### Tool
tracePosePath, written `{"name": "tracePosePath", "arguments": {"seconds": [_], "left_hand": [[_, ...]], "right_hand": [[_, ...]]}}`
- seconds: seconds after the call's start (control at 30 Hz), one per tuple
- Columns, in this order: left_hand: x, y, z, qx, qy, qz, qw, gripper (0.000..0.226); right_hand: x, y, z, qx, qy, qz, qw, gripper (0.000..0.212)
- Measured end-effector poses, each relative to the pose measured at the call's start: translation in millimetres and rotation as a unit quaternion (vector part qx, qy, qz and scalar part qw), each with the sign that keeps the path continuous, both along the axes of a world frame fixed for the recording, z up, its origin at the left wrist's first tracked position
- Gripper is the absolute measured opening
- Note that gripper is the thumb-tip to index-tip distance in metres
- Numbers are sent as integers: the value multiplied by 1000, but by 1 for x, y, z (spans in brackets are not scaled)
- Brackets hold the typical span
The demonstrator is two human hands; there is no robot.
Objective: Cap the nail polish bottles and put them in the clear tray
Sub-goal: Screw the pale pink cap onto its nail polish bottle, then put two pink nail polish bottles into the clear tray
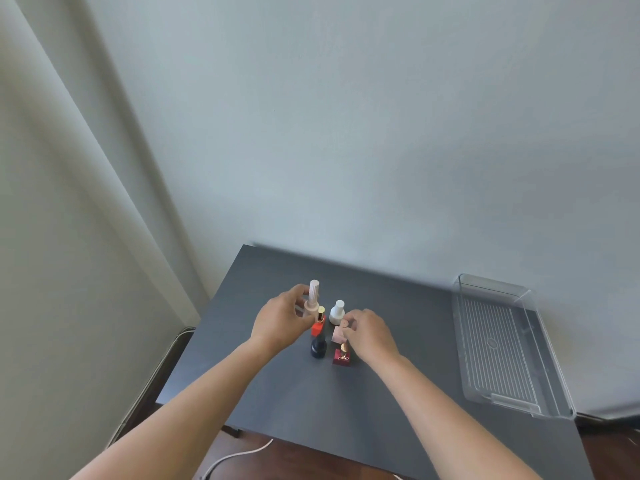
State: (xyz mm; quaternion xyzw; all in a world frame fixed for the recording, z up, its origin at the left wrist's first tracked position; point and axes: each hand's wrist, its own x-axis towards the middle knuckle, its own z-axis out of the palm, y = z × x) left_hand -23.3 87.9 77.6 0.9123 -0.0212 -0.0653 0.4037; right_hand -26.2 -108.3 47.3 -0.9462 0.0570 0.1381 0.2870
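Nail polish bottles cluster left of the clear ribbed plastic tray (498, 344); our left hand (278, 322) grasps the tall beige bottle (312, 301), our right hand (370, 332) pinches the pale pink square bottle (338, 335).

Bottles (325, 327) crowd together; tray (498, 344) seemingly unobstructed.

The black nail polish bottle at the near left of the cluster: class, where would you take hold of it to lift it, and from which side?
Probably pinch the black bottle by its narrower upper cap, coming straight down from above. It stands upright, its cap is free, and the red bottle crowds it behind, with the left hand close beside. Its near side faces bare table, so a low grip from there would also work.
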Motion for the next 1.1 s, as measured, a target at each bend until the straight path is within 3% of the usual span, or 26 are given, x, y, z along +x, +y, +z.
{"name": "tracePosePath", "arguments": {"seconds": [0.27,0.57,0.8,1.1], "left_hand": [[1,0,0,-67,32,3,997,11],[5,-3,10,-45,27,-19,998,17],[13,-33,27,-89,38,-83,992,12],[19,-110,36,-105,60,-174,977,13]], "right_hand": [[-3,1,-6,-1,-26,-16,1000,18],[-15,-15,9,84,-57,-96,990,18],[-29,-46,35,167,-123,-190,959,16],[-54,-115,58,161,-202,-285,923,17]]}}
